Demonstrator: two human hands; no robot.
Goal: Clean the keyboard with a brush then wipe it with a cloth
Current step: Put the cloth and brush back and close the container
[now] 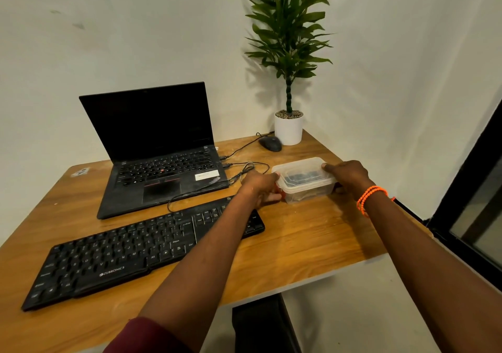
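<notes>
2 hands [259,186] [350,176], fingers curled around lidded plastic box [304,180] near table's [312,238] right edge, keyboard [141,249] just left

We read "ZEBRONICS" in white on the front edge of the keyboard [141,254]. Some key legends are legible there: "Alt", "Ctrl", "Shift". The white sticker on the laptop [160,159] palm rest is too small for us to read.
</notes>
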